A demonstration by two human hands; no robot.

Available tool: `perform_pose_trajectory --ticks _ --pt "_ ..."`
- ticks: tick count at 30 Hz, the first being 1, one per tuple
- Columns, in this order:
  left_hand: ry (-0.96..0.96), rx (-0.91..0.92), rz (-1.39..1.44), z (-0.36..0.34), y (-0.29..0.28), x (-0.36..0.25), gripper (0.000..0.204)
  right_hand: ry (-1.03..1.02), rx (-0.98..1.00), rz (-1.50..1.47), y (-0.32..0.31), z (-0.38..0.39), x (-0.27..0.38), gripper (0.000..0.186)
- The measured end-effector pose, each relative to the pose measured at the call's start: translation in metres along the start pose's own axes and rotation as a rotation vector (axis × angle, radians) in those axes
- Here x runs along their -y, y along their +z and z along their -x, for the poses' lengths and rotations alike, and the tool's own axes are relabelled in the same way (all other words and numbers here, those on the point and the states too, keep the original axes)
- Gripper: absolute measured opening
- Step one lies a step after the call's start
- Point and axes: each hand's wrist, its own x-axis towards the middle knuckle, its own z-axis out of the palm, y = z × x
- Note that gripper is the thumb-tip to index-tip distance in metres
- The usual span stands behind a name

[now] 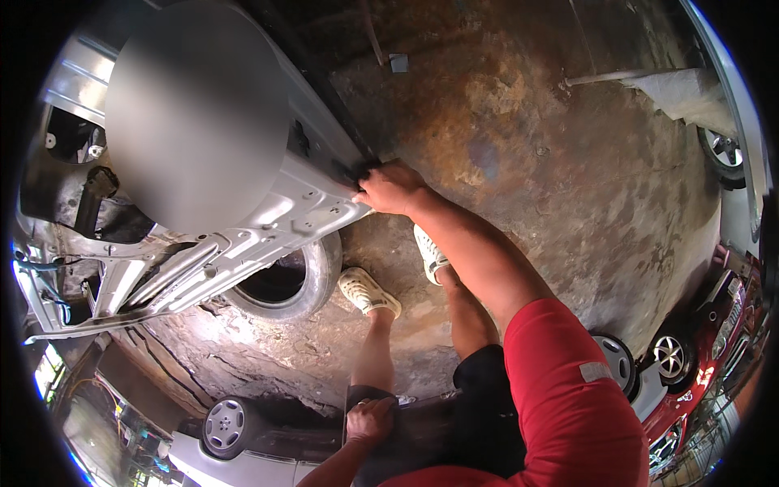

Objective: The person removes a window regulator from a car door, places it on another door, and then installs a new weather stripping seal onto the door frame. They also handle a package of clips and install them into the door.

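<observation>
At the upper middle, my right hand (393,188) is closed around the corner of a silver car body panel (304,191). Its fingertips are partly hidden by the metal edge. My right arm stretches forward from a red sleeve. Low in the picture, my left hand (371,420) is curled against the dark cloth at my left leg. Whatever sits inside its fingers, if anything, cannot be made out. A large blurred grey disc hides part of the silver bodywork at upper left.
A loose tire (322,280) lies on the stained concrete floor (560,211), just beside my left shoe (369,290). A white car with a silver wheel (224,426) stands behind me. Toward the right edge are a red car (714,357) and a draped white sheet (690,93).
</observation>
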Motion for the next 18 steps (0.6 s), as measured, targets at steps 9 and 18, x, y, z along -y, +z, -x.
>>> perform_pose_trajectory --ticks 9,18 --pt "0.035 0.008 0.007 -0.008 -0.008 -0.006 0.019 0.098 -0.076 -0.154 0.011 0.007 0.001 0.048" --pt "0.045 0.036 -0.001 -0.011 -0.008 -0.004 0.022 0.216 -0.182 -0.783 0.046 0.013 -0.010 0.038"
